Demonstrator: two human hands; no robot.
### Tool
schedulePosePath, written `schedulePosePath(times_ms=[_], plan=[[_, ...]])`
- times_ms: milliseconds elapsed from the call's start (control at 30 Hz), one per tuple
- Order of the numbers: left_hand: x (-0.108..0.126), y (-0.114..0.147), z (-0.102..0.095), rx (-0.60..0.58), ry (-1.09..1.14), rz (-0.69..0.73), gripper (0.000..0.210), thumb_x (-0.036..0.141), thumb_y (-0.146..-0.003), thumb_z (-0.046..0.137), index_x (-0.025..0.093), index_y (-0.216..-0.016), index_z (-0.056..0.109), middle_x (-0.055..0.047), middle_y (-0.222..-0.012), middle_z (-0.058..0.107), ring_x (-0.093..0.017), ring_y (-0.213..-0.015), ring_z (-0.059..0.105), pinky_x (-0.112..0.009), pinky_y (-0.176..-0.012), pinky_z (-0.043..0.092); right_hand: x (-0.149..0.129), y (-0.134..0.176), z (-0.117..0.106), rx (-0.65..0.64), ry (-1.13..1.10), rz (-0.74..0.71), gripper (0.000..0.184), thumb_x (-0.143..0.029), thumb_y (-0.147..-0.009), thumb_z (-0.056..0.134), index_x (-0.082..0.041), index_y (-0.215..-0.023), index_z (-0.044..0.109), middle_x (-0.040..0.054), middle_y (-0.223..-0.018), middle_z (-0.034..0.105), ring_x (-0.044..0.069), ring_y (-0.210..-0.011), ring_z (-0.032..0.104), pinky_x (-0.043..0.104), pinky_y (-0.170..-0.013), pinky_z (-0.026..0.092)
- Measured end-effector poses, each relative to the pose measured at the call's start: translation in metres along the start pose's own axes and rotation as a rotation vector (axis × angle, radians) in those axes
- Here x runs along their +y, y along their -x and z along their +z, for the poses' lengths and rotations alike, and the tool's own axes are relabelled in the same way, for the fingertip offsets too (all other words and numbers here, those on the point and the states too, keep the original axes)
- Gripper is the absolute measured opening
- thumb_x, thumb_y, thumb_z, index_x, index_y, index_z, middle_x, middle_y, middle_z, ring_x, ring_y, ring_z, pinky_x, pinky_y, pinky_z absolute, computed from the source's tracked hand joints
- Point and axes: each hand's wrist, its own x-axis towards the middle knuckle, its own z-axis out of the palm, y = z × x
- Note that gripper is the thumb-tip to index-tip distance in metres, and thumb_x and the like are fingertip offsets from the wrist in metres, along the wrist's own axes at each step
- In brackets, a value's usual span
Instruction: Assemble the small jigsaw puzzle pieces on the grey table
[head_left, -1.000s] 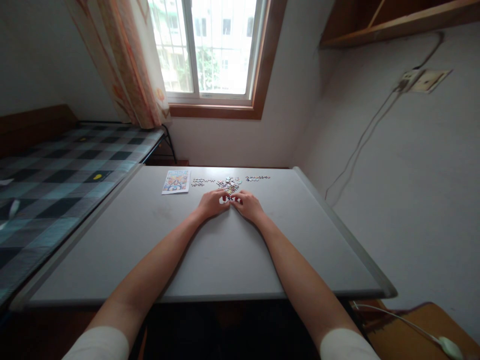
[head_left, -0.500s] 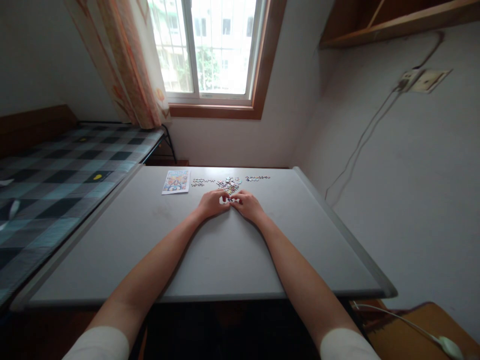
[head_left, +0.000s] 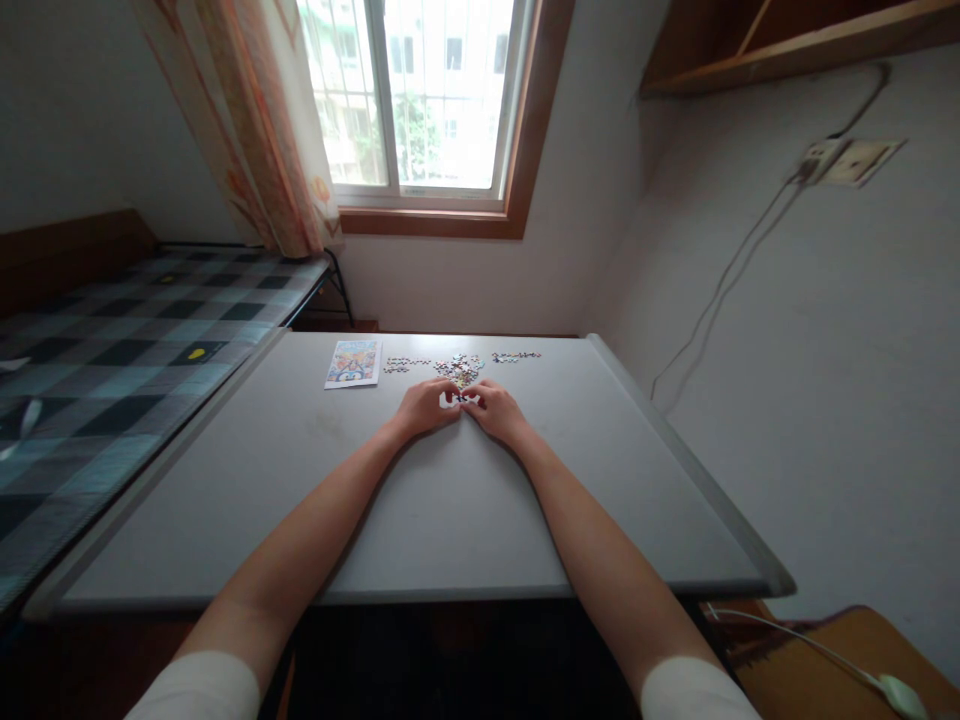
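My left hand and my right hand meet fingertip to fingertip over the table, just in front of a pile of jigsaw puzzle pieces. Both hands are closed in a pinch around small jigsaw pieces, which the fingers partly cover. Exactly how the pieces sit between the fingertips is too small to tell. Left of the pile lie short rows of pieces, and to its right another group of pieces. A printed picture sheet lies flat at the far left.
The grey-white table has a raised rim along its right side. A bed with a checked cover stands to the left. Behind the table are a window and a curtain. Cables hang down the right wall.
Almost nothing differs. Both hands stay in the same place with the fingertips together, and the pieces on the table lie as before.
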Motion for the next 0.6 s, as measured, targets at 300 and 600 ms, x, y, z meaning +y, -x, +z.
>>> schedulePosePath(times_ms=[300, 600], plan=[[0.0009, 0.0006, -0.0011, -0.008, 0.000, 0.026, 0.019, 0.036, -0.072, 0.059, 0.023, -0.085, 0.066, 0.002, -0.082, 0.065, -0.012, -0.068, 0.056, -0.022, -0.061, 0.041, 0.0008, 0.0001, -0.0011, -0.020, -0.049, -0.011, 0.016, -0.027, -0.080, 0.065, -0.022, -0.095, 0.069, 0.0011, -0.093, 0.058, 0.009, -0.070, 0.055, 0.025, -0.076, 0.045], [0.0010, 0.0012, -0.0008, -0.008, -0.013, 0.042, 0.019, 0.034, -0.071, 0.059, 0.023, -0.084, 0.066, 0.002, -0.081, 0.065, -0.012, -0.067, 0.055, -0.022, -0.062, 0.041, 0.0005, 0.0006, -0.0010, -0.037, -0.084, -0.030, 0.015, -0.026, -0.080, 0.064, -0.021, -0.093, 0.068, 0.0015, -0.097, 0.057, 0.009, -0.071, 0.055, 0.025, -0.077, 0.045]])
